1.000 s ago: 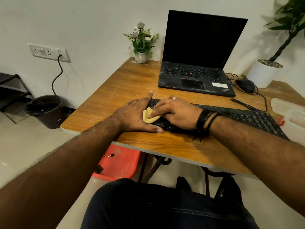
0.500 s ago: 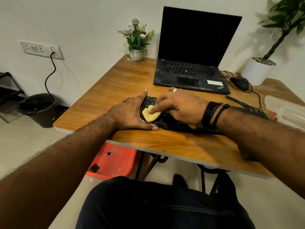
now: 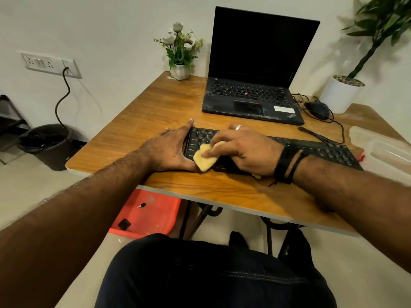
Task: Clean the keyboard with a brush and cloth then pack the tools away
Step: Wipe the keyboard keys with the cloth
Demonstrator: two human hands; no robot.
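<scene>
A black keyboard point(image 3: 320, 150) lies across the front of the wooden table point(image 3: 155, 107). My left hand point(image 3: 169, 150) lies flat with straight fingers against the keyboard's left end. My right hand point(image 3: 242, 150) presses a small yellow cloth point(image 3: 204, 160) onto the keys at the left end, fingers curled over it. A bit of the cloth shows under the wrist. No brush is in view.
An open, dusty black laptop point(image 3: 253, 94) stands behind the keyboard. A flower pot point(image 3: 180, 71) sits at the back left, a mouse point(image 3: 317, 108) and a white plant pot point(image 3: 340, 92) at the right. A clear plastic box point(image 3: 387, 150) lies at the right edge. Below: a red tray point(image 3: 146, 212) and a black bin point(image 3: 47, 145).
The right hand has slid the cloth a little toward the keyboard's front left corner. The left hand has stayed at the keyboard's left end.
</scene>
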